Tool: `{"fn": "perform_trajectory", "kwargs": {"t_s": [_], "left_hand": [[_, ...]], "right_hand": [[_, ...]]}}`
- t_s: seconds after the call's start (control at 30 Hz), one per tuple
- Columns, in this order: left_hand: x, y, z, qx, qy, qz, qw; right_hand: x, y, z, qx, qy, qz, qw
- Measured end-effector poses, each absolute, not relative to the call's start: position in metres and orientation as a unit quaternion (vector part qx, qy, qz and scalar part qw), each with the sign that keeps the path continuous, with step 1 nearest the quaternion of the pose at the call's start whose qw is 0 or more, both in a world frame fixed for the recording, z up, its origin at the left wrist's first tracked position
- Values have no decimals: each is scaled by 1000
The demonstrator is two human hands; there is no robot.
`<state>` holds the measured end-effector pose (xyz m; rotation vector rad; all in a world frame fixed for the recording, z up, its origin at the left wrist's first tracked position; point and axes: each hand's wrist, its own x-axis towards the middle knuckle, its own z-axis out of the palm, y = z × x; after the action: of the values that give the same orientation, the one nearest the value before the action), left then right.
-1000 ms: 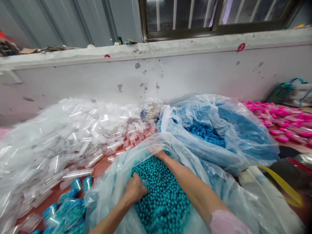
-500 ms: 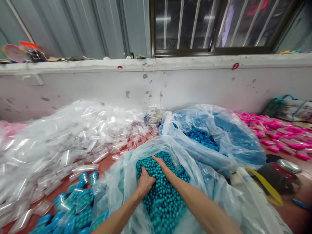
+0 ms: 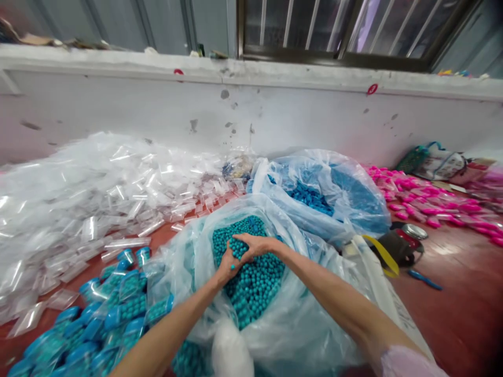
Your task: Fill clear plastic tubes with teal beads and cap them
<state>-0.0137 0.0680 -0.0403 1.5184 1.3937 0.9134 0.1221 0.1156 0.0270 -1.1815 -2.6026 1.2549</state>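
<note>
My left hand [image 3: 227,266] and my right hand [image 3: 254,246] are cupped against each other over an open plastic bag [image 3: 204,262]. Between them they hold a heap of small round teal beads [image 3: 238,247]. One bead sits near my left thumb. More loose teal beads [image 3: 255,288] fill the bag below. To the left lie several filled packets [image 3: 133,305] of teal beads with blue tops.
Clear plastic tubes or sleeves [image 3: 90,228] are heaped on the left. Behind stands a bag [image 3: 357,209] of blue pieces [image 3: 310,196]. Pink packets [image 3: 428,201] lie at the right, near a jar with a metal lid [image 3: 414,231] and a blue tool [image 3: 424,280].
My hands were apart and pushed into the beads. They have come together and lifted a heap of them. The view has tilted downward.
</note>
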Motion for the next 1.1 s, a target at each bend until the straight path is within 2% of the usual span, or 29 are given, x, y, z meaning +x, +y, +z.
{"fn": "perform_trajectory", "kwargs": {"t_s": [0.1,0.27,0.37,0.53,0.63,0.77,0.9,1.0,1.1], "left_hand": [[-17,70,-34,613,542,346,460],[-25,69,-21,613,546,282,497],[-26,66,-17,610,544,254,518],[-18,61,-5,626,534,253,509],[-5,56,6,661,511,260,483],[21,46,14,678,486,230,501],[42,23,12,729,484,183,448],[48,3,10,785,472,93,390],[47,-10,6,828,459,0,323]], "right_hand": [[124,125,28,-379,-837,393,-47],[118,122,21,-409,-851,318,-82],[117,117,21,-425,-849,304,-76],[126,111,30,-419,-821,384,-47],[140,106,44,-397,-852,340,-18],[163,93,61,-416,-850,314,-75],[182,67,62,-419,-846,290,-158],[189,44,59,-424,-840,261,-216],[191,22,53,-435,-838,238,-230]]}}
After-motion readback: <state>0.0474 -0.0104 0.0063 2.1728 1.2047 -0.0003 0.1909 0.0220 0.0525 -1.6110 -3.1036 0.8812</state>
